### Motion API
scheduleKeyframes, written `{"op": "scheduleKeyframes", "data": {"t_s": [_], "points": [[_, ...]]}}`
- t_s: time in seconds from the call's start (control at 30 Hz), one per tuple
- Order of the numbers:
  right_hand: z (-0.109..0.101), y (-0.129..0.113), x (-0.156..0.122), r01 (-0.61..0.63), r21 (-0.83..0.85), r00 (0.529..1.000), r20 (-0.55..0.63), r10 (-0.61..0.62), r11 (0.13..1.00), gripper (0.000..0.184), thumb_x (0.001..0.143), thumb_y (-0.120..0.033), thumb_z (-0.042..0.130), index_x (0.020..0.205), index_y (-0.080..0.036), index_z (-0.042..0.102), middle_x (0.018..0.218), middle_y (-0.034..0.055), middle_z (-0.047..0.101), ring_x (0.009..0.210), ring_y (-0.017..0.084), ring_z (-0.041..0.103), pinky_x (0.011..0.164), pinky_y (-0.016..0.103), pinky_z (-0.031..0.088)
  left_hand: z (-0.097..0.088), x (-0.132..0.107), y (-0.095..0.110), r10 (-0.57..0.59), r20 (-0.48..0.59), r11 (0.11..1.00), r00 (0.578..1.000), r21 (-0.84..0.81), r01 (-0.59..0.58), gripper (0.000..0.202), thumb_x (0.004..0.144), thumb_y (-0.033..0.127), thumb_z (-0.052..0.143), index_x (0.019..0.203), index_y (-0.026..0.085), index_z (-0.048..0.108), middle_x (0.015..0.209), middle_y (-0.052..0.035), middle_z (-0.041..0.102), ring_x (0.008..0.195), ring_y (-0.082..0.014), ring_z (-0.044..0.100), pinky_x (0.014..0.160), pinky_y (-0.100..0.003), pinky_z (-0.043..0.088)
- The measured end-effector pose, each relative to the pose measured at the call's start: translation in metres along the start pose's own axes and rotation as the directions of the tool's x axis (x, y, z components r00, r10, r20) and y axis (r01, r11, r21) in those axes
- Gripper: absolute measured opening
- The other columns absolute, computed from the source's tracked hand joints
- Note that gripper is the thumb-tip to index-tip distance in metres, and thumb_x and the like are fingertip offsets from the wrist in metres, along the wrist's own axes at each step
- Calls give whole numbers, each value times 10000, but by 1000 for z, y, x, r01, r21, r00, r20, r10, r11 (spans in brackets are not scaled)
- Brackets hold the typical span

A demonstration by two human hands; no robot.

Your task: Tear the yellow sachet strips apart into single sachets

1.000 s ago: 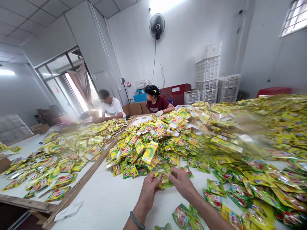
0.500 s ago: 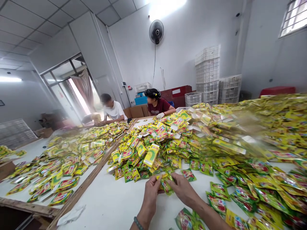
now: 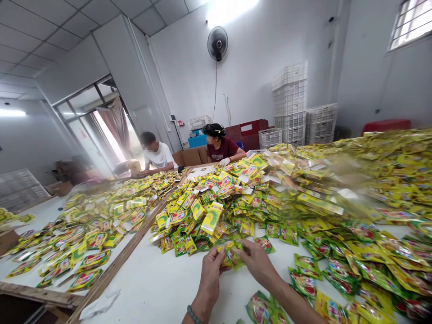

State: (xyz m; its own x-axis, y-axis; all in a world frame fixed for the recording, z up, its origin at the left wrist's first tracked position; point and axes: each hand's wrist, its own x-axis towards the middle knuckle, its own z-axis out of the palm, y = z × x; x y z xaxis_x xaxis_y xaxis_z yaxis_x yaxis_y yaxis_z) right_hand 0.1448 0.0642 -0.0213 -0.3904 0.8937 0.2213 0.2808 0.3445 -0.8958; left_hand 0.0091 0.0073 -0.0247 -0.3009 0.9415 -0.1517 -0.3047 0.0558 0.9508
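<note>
Between my two hands, just above the white tabletop, is a small yellow-green printed packet. My left hand pinches its left edge with thumb and fingers. On the opposite edge, my right hand grips it with the fingertips. Directly beyond the hands rises a heap of similar packets mixed with yellow flat boxes. Another packet lies just past my right hand. Nearer to me, below the right forearm, lie more green packets.
A wooden strip divides the table; more packets lie left of it. A large pile spreads along the right. Two people sit at the far side, one in a white shirt, one in a maroon shirt. White crates stand behind.
Both hands stay in nearly the same place, and the packet between them has turned flatter, showing more of its printed face. The view has shifted very slightly.
</note>
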Motion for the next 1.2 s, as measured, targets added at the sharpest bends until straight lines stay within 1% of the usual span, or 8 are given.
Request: {"op": "scheduleKeyframes", "data": {"t_s": [0.23, 0.43, 0.67, 0.83, 0.9, 1.0, 1.1, 1.2], "points": [[4, 11, 4, -111, 235, 994, 45, 103, 966, 336, 695, -447, 616, 580, -200, 419, 557, -46, 370, 568, 111, 350, 530, 237, 273, 0, -1, -4, -3, 43, 1000, 999, -11, 3, 352, 652, 444, 805, 706, 157, 609, 635, 15, 591, 587, -104, 506, 574, -223, 398], [4, 12, 1, -294, 573, 952, 246, 182, 765, 355, 655, -486, 694, 763, -175, 560, 702, -3, 582, 652, 136, 526, 608, 253, 419, -4, -1, -1, -58, 102, 982, 993, -173, 75, 345, 558, 333, 876, 682, 145, 614, 624, 14, 599, 548, -88, 509, 559, -221, 394], [-4, 0, -2, -349, 427, 914, 349, 204, 834, 418, 671, -548, 698, 827, -167, 629, 729, 11, 630, 679, 152, 592, 585, 263, 492, -2, -3, 5, 52, 58, 997, 997, 53, -55, 355, 568, 409, 847, 683, 124, 670, 619, -18, 638, 572, -119, 530, 590, -250, 411], [-13, -3, 3, -168, 373, 979, 168, 111, 912, 333, 715, -493, 647, 766, -164, 644, 632, 2, 589, 583, 143, 518, 529, 257, 424, -2, 6, 44, 209, 26, 921, 978, 330, -206, 400, 607, 457, 793, 820, 155, 640, 710, -20, 634, 629, -142, 554, 606, -259, 425], [-18, -4, 4, -86, 251, 995, 63, 73, 964, 274, 754, -445, 611, 765, -175, 653, 618, -4, 570, 595, 142, 488, 546, 253, 388, -4, 21, 68, 382, -69, 803, 921, 518, -295, 409, 658, 497, 743, 875, 180, 602, 771, -26, 631, 665, -154, 563, 641, -272, 435], [-21, -6, 3, -29, 83, 999, -24, 31, 996, 229, 788, -395, 568, 811, -187, 660, 605, -19, 542, 596, 139, 453, 565, 251, 337, 0, 48, 93, 559, -82, 456, 825, 862, -223, 447, 721, 557, 671, 957, 190, 577, 886, -75, 648, 790, -221, 602, 718, -325, 438], [-20, -6, 2, -13, 24, 999, -49, 14, 1000, 222, 797, -382, 548, 848, -195, 655, 619, -20, 544, 601, 142, 453, 586, 252, 328, 10, 69, 95, 528, 78, 57, 845, 990, -127, 599, 664, 578, 722, 1060, 160, 556, 988, -160, 654, 969, -325, 596, 786, -370, 416], [-21, -4, 2, -16, 36, 998, -58, 18, 999, 232, 786, -396, 556, 853, -200, 661, 613, -22, 533, 594, 143, 444, 587, 252, 326, 15, 77, 85, 438, 184, -120, 880, 982, -146, 694, 647, 462, 783, 1189, 133, 499, 1049, -201, 647, 1011, -354, 588, 783, -362, 406]]}}
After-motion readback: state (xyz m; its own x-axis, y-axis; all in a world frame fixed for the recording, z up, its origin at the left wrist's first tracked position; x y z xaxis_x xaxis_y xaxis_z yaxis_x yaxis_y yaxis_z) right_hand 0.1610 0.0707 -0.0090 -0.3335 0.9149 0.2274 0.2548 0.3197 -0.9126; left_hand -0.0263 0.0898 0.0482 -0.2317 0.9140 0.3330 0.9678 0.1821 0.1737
